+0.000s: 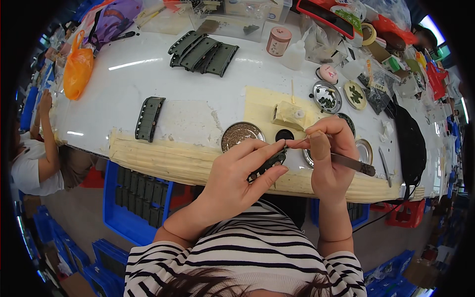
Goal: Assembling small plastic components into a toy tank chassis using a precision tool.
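My left hand (242, 173) grips a small dark green moulded part (268, 166) between thumb and fingers, just above the table's padded front edge. My right hand (329, 158) is closed round slim metal tweezers (352, 164); their wide end sticks out to the right and their thin tip reaches the end of the green part. Both hands meet at that tip, and whatever is pinched there is too small to make out. Behind the hands lie a round tin of brown grains (242, 134), a small black cap (284, 135) and a yellowish taped block (289, 115).
One green curved part (149, 119) lies at left, with a stack of them (204, 53) farther back. Tins of small green pieces (327, 97) stand at right near a metal tool (385, 167). A blue crate (129, 198) sits below the table. Another person (39, 158) is at far left.
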`<action>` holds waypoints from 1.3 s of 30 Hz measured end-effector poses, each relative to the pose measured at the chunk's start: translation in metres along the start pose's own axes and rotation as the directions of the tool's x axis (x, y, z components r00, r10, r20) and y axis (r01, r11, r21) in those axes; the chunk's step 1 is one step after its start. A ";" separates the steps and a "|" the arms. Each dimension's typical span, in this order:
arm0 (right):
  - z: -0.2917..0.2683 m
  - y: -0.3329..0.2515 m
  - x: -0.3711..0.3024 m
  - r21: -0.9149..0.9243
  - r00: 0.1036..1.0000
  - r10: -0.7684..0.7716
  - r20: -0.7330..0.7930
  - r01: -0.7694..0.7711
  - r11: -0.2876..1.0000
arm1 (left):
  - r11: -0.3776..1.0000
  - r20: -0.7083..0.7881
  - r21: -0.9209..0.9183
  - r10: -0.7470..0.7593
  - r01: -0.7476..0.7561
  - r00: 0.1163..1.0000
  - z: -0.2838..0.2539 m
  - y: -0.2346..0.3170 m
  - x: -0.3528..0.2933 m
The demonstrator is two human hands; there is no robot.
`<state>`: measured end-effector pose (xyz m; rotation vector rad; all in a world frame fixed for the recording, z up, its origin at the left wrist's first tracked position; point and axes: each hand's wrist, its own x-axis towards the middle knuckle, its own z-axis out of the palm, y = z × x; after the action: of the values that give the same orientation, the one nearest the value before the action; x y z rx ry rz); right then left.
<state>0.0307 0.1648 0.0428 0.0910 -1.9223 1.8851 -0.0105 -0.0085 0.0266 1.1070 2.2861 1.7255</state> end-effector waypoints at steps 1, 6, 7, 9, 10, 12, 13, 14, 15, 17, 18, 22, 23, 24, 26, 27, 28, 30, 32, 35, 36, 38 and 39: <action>0.000 0.000 0.000 -0.001 1.000 -0.002 0.001 0.002 1.000 | 1.000 -0.001 0.000 0.003 -0.003 1.000 0.000 0.000 0.000; 0.001 0.001 0.001 0.041 1.000 -0.008 -0.015 0.009 0.999 | 1.000 -0.006 0.002 0.006 -0.006 1.000 0.000 -0.001 0.000; 0.001 0.002 0.001 0.060 1.000 -0.012 -0.021 0.013 0.998 | 1.000 -0.009 0.001 0.009 -0.009 1.000 0.000 -0.001 0.000; -0.001 0.001 0.004 0.070 0.997 -0.024 -0.068 0.029 0.997 | 1.000 0.005 -0.012 -0.006 0.006 1.000 0.000 -0.001 0.000; -0.003 0.001 0.007 0.075 0.995 -0.031 -0.091 0.038 0.996 | 1.000 0.011 -0.018 -0.013 0.013 1.000 -0.001 -0.001 0.000; -0.006 0.003 0.013 -0.154 0.982 -0.101 -0.158 0.077 0.985 | 0.988 0.056 -0.150 -0.014 0.023 0.998 -0.006 -0.006 0.000; -0.009 0.004 0.018 -0.266 0.972 -0.143 -0.187 0.090 0.960 | 0.976 0.080 -0.214 -0.010 0.027 0.997 -0.008 -0.009 0.001; -0.016 0.015 0.022 -0.446 0.961 -0.204 -0.186 0.102 0.889 | 0.912 0.092 -0.393 -0.089 0.118 0.992 -0.005 -0.012 -0.001; -0.016 0.017 0.026 -0.534 0.955 -0.253 -0.152 0.137 0.834 | 0.805 0.118 -0.558 -0.165 0.203 0.979 0.000 -0.015 -0.004; -0.015 0.019 0.032 -0.690 0.938 -0.340 -0.069 0.201 0.696 | 0.638 0.185 -0.718 -0.210 0.278 0.960 0.002 -0.021 -0.005; -0.015 0.020 0.032 -0.714 0.947 -0.318 -0.045 0.192 0.673 | 0.615 0.209 -0.737 -0.188 0.281 0.960 0.001 -0.023 -0.004; -0.014 0.030 0.032 -0.728 0.953 -0.301 -0.023 0.190 0.659 | 0.527 0.242 -0.795 -0.182 0.302 0.953 0.003 -0.027 -0.004; -0.015 0.030 0.032 -0.743 0.961 -0.275 -0.010 0.176 0.645 | 0.521 0.239 -0.796 -0.195 0.307 0.951 0.003 -0.025 -0.004; -0.015 0.029 0.031 -0.758 0.969 -0.249 0.002 0.164 0.631 | 0.516 0.235 -0.798 -0.207 0.311 0.950 0.003 -0.023 -0.003; -0.016 0.030 0.031 -0.755 0.973 -0.229 0.004 0.153 0.638 | 0.454 0.236 -0.832 -0.231 0.319 0.944 0.005 -0.024 -0.004; -0.015 0.030 0.030 -0.750 0.976 -0.217 0.008 0.149 0.644 | 0.396 0.238 -0.860 -0.246 0.321 0.940 0.007 -0.029 -0.007; -0.015 0.030 0.030 -0.750 0.978 -0.209 0.013 0.147 0.645 | 0.337 0.240 -0.885 -0.261 0.321 0.935 0.009 -0.031 -0.008; -0.014 0.028 0.028 -0.751 0.981 -0.192 0.022 0.143 0.644 | 0.427 0.230 -0.839 -0.281 0.336 0.932 0.008 -0.027 -0.008; -0.014 0.025 0.027 -0.768 0.980 -0.198 0.018 0.141 0.625 | 0.464 0.230 -0.813 -0.300 0.352 0.926 0.008 -0.024 -0.007; -0.015 0.019 0.023 -0.773 0.959 -0.281 0.018 0.192 0.605 | 0.463 0.232 -0.807 -0.321 0.366 0.918 0.008 -0.022 -0.006; -0.015 0.016 0.020 -0.770 0.948 -0.317 0.019 0.216 0.600 | 0.470 0.230 -0.802 -0.327 0.369 0.917 0.007 -0.020 -0.006; -0.015 0.007 0.008 -0.700 0.948 -0.318 0.027 0.245 0.671 | 0.475 0.225 -0.799 -0.332 0.368 0.916 0.007 -0.020 -0.006; -0.015 0.002 0.002 -0.665 0.948 -0.318 0.026 0.254 0.703 | 0.472 0.226 -0.802 -0.329 0.367 0.917 0.007 -0.020 -0.005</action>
<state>0.0323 0.1798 0.0410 0.0750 -2.2417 0.9059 -0.0131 -0.0079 0.0051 0.3986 1.1655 2.1412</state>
